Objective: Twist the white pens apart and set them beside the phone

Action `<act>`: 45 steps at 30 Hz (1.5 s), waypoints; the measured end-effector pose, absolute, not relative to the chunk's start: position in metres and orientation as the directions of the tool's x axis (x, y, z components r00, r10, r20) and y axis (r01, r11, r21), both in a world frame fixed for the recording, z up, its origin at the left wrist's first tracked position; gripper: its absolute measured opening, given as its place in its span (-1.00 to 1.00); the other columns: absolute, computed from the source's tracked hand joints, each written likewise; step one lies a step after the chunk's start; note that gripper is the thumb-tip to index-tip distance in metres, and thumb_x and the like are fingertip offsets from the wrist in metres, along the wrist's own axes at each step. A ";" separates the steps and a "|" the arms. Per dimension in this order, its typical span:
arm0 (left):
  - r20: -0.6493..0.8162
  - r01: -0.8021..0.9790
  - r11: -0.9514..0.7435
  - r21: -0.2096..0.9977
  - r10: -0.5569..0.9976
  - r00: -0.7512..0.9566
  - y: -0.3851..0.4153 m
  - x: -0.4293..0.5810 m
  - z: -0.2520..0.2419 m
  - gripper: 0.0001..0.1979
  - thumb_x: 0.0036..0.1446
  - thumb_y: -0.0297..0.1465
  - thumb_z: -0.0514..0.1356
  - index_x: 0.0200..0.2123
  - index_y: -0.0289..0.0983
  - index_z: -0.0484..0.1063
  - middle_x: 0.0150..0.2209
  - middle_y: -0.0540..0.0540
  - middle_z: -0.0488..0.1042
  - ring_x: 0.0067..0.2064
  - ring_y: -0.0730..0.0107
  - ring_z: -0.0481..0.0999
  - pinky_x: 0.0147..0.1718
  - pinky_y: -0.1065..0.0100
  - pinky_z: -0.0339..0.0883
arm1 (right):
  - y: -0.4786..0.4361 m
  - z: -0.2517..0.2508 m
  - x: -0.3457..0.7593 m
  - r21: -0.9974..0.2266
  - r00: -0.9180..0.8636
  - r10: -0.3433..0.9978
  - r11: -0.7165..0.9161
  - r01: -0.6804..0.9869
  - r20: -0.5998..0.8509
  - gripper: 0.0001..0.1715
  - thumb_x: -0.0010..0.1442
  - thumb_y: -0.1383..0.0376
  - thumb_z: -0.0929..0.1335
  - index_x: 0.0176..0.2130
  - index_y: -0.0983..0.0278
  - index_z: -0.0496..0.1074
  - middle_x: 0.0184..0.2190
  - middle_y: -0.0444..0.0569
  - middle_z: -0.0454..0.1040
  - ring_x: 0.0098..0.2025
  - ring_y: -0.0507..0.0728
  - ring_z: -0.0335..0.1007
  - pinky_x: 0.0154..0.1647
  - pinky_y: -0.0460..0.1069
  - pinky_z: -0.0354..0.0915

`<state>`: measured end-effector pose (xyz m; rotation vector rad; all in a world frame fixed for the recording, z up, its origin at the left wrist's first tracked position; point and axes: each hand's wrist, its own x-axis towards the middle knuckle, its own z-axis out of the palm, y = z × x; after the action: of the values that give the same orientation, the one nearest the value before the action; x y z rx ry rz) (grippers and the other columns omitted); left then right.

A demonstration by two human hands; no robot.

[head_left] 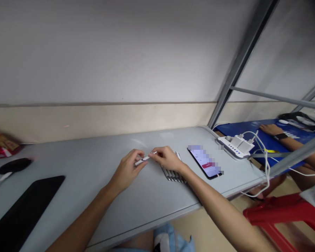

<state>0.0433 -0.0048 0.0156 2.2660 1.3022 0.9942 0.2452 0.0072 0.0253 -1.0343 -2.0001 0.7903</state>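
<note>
A slim white pen (146, 158) spans the gap between my two hands, above the grey desk. My left hand (128, 167) pinches its left end between thumb and fingers. At the other end, the fingertips of my right hand (167, 158) close on the pen. Whether it is one piece or two parts being held together, I cannot tell. Beneath my right hand and wrist lies a row of several silver pens (172, 175), side by side and partly hidden by the hand.
Right of the pens lies a lit phone (206, 162). A white power strip (234, 147) with chargers and cables sits at the desk's right end. Leftward are a black mat (28, 213), a black oval object (14, 165) and a red packet (2, 145). Another person's arm (291, 140) rests beyond the metal frame.
</note>
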 end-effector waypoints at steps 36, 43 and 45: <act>0.394 0.791 -0.501 0.351 0.845 0.361 0.006 0.026 0.012 -0.78 0.19 -0.49 -0.11 -0.44 -0.22 0.24 -0.45 -0.04 0.36 -0.37 0.35 0.35 -0.33 0.34 0.19 | 0.004 0.027 0.253 -0.763 -0.331 0.837 0.539 0.357 0.437 -0.69 0.27 0.13 0.25 -0.31 0.28 0.45 -0.43 -0.09 0.38 -0.39 0.03 0.22 -0.35 -0.08 0.13; 0.456 0.752 -0.555 0.356 0.805 0.379 0.010 0.027 0.005 -0.76 0.26 -0.41 -0.11 -0.41 -0.23 0.27 -0.43 -0.04 0.38 -0.34 0.30 0.36 -0.30 0.31 0.20 | 0.009 0.020 0.255 -0.817 -0.295 0.882 0.457 0.352 0.367 -0.65 0.26 0.11 0.26 -0.23 0.31 0.48 -0.49 -0.10 0.40 -0.45 0.02 0.25 -0.39 -0.08 0.17; 0.449 0.755 -0.567 0.328 0.797 0.404 0.010 0.027 0.004 -0.75 0.29 -0.39 -0.11 -0.39 -0.23 0.28 -0.44 -0.03 0.36 -0.35 0.31 0.34 -0.29 0.30 0.19 | 0.011 0.019 0.255 -0.809 -0.310 0.879 0.463 0.364 0.363 -0.63 0.29 0.13 0.23 -0.34 0.32 0.47 -0.50 -0.10 0.40 -0.45 0.02 0.25 -0.40 -0.08 0.17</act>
<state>0.0266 0.0096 0.0042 2.5705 1.4241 0.8856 0.2554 0.0108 0.0190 -1.0436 -1.8775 0.7786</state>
